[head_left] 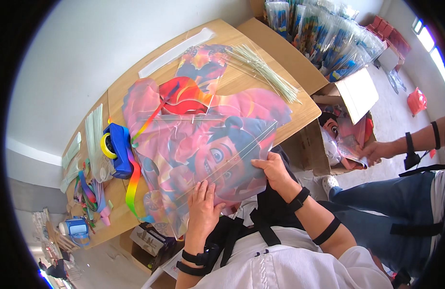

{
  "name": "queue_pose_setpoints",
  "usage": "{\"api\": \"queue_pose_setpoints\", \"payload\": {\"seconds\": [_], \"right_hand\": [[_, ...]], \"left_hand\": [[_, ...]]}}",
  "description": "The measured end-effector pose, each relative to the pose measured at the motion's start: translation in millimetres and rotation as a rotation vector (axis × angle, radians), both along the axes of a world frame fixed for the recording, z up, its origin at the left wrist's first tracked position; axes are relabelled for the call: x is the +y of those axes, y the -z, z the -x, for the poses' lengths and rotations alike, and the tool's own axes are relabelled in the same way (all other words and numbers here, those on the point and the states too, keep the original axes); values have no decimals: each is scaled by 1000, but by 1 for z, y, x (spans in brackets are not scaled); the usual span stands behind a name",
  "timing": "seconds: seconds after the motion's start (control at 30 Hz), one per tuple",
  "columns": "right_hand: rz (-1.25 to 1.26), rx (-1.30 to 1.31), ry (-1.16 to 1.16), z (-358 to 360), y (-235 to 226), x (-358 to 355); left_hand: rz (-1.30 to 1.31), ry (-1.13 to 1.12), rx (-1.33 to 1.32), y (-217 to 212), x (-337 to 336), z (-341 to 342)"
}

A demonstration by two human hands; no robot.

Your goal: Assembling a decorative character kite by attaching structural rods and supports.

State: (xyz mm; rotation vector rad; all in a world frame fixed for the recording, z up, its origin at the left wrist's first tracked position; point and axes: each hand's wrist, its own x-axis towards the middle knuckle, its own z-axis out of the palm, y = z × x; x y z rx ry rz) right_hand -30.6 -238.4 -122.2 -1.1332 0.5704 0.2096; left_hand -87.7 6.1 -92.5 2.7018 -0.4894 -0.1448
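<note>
Pinching the right edge of a translucent printed sheet between thumb and fingers of the right hand, and resting the left hand on the near edge with fingers laid on top (pinching there too or only pressing, cannot tell). Holding the sheet partly over the desk, right of a blue tape dispenser and nearer than thin pale sticks.

Head-worn fisheye, close above table, facing down.
</note>
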Motion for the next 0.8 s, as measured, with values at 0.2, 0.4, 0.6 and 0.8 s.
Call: {"api": "queue_pose_setpoints", "payload": {"seconds": [0.2, 0.4, 0.6, 0.8], "right_hand": [[71, -105, 99, -2, 6, -11], [1249, -409, -73, -6, -4, -50], [1633, -447, -461, -15, -8, -46], [1639, -372, -523, -16, -11, -34]], "left_hand": [[-50, 9, 21, -2, -8, 6], [-129, 37, 47, -3, -12, 10], [-131, 31, 58, -5, -15, 8], [-108, 31, 72, -7, -13, 6]]}}
